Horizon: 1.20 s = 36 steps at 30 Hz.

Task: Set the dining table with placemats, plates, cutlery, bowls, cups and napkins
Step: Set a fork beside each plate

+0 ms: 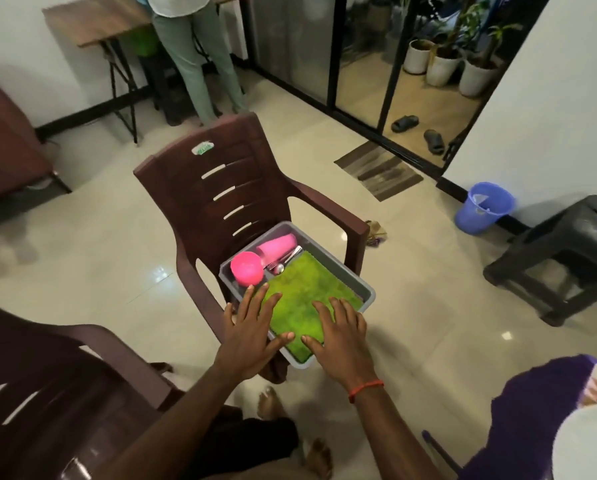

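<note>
Nearest me, at lower right, the corner of the purple-clothed dining table (532,410) carries what looks like a white round plate (588,445). So I judge the setting only just begun, with this step a fetch from the supplies. Just beyond, my left hand (252,332) and right hand (340,336) are both spread flat, fingers straight and apart, gripping nothing. They lie over the near half of the fuzzy green rectangular placemat (307,289), the left one overlapping the mat's left edge. I cannot tell whether they press on it or hover just above. The mat lies in the shallow grey plastic tray (368,289) on the seat of the brown plastic armchair (228,181). Behind it in the tray are a pink plastic bowl (246,268), a pink plastic cup (278,245) on its side, and some metal cutlery (285,259). Next I need fingers curled under the mat's near edge, lifting it clear without dragging the cutlery, then a swing right to the table.
</note>
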### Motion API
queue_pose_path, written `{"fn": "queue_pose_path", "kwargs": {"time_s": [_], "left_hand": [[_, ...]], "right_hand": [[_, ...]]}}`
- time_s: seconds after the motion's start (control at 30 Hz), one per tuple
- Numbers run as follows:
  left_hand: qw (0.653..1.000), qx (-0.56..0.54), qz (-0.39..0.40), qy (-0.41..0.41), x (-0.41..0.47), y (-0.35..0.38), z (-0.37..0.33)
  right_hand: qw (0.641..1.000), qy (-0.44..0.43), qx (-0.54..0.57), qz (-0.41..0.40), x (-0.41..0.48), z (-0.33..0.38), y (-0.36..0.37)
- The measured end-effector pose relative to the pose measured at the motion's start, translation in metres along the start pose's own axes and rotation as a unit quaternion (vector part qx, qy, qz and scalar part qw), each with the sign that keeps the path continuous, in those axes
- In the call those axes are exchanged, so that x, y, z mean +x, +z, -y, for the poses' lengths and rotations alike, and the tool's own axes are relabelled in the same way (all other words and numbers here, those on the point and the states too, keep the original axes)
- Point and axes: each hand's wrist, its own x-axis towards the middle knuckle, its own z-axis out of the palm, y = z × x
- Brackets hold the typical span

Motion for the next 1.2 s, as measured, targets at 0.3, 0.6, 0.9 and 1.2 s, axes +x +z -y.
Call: {"fn": "queue_pose_path", "kwargs": {"time_s": [0.3,0.6,0.9,1.2], "left_hand": [[0.998,-0.032,0.005,-0.053,0.057,-0.003,0.039],[0.991,-0.057,0.051,-0.107,0.102,0.01,0.064],[0.979,-0.077,0.051,-0.183,0.141,0.042,0.086],[0.963,-0.104,0.058,-0.243,0.202,0.096,0.105]], "right_hand": [[0.998,-0.028,-0.018,0.056,0.084,0.01,0.0],[0.994,-0.041,-0.026,0.098,0.161,0.017,0.01],[0.984,-0.075,-0.02,0.163,0.255,-0.007,0.048],[0.976,-0.104,-0.018,0.193,0.35,-0.041,0.111]]}}
